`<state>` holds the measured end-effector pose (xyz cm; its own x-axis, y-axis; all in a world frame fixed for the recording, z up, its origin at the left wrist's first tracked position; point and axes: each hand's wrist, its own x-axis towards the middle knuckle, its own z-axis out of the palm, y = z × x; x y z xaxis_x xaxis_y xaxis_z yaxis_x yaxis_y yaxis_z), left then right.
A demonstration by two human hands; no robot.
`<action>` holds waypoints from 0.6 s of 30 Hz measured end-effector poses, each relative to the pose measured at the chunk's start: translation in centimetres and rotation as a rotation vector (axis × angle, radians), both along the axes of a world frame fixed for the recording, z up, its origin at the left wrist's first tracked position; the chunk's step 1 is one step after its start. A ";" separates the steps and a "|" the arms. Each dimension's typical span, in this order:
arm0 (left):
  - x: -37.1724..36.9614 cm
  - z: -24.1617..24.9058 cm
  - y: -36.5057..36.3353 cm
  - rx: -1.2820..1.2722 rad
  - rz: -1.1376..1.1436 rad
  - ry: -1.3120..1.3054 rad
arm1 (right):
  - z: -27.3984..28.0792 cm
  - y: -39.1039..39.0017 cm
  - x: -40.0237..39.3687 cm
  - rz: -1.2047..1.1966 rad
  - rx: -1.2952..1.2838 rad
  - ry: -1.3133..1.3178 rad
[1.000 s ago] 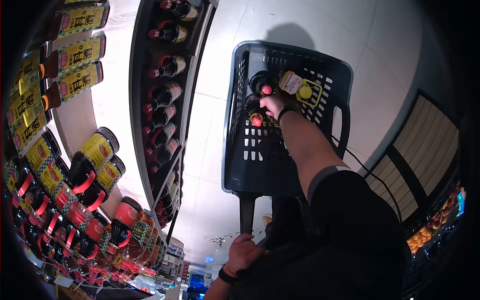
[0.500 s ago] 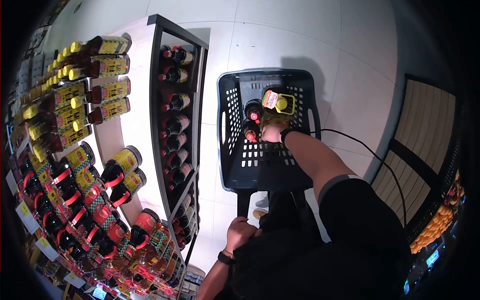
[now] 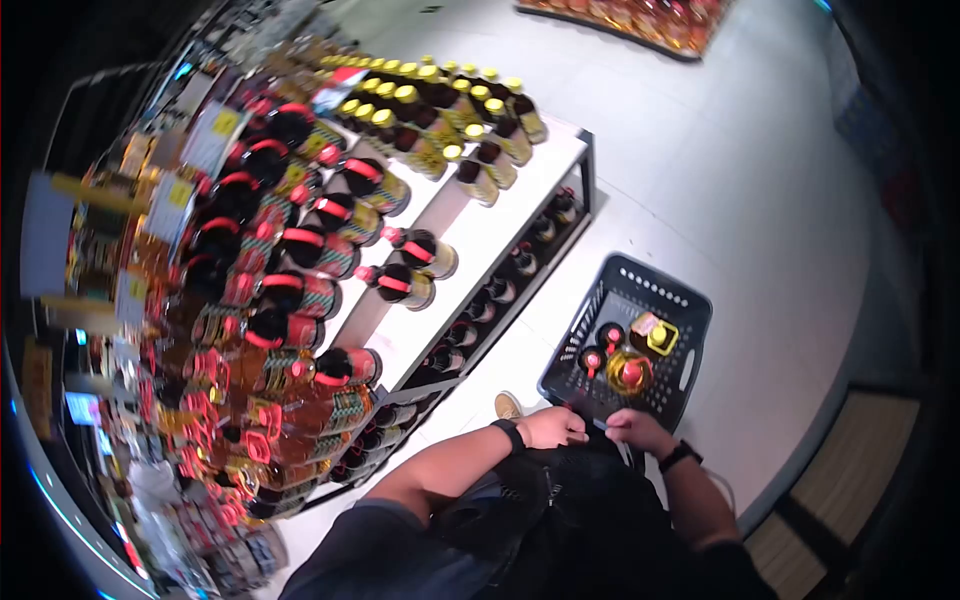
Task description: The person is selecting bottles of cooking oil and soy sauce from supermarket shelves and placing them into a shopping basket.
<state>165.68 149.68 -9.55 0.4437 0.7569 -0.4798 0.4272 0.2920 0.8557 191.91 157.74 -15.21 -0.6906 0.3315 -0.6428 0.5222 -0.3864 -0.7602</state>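
A dark grey shopping basket cart (image 3: 697, 300) stands on the floor in front of me. Inside it are two dark bottles with red caps (image 3: 592, 357), a jug with a yellow cap and handle (image 3: 659, 338) and a golden oil bottle with a red cap (image 3: 630, 374). At the cart's near end, close to my body, my left hand (image 3: 553, 428) is closed around its dark handle. My right hand (image 3: 640, 431) is closed at the handle too, a short gap to the right. The handle itself is mostly hidden by the hands.
On the left a display shelf (image 3: 545, 160) carries rows of red-handled bottles (image 3: 410, 285) and yellow-capped bottles (image 3: 485, 165). More bottles stand on its lower level. A slatted wooden stand (image 3: 855, 450) is at the right. Another bottle display (image 3: 640, 25) stands far ahead.
My right hand has left the basket and come back to the handle. My left hand has moved up beside it. The view has turned, and the oil bottle's red cap now shows.
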 end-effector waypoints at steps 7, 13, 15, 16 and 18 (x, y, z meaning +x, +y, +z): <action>-8.5 1.0 -4.6 -0.088 0.222 -0.229 | 9.5 -8.6 -8.6 -0.089 0.160 -0.084; -23.9 -2.1 -16.7 -0.066 0.710 -0.243 | 10.5 -14.3 -15.3 0.063 0.672 -0.323; -27.9 -2.9 -22.4 -0.235 0.950 -0.362 | 11.4 -15.5 -19.4 0.101 0.929 -0.209; -29.3 -3.5 -25.5 -0.265 1.041 -0.414 | 10.2 -15.4 -20.8 0.137 0.947 -0.167; -31.6 -4.2 -31.4 -0.337 1.219 -0.548 | 12.5 -16.2 -27.0 0.240 0.920 -0.094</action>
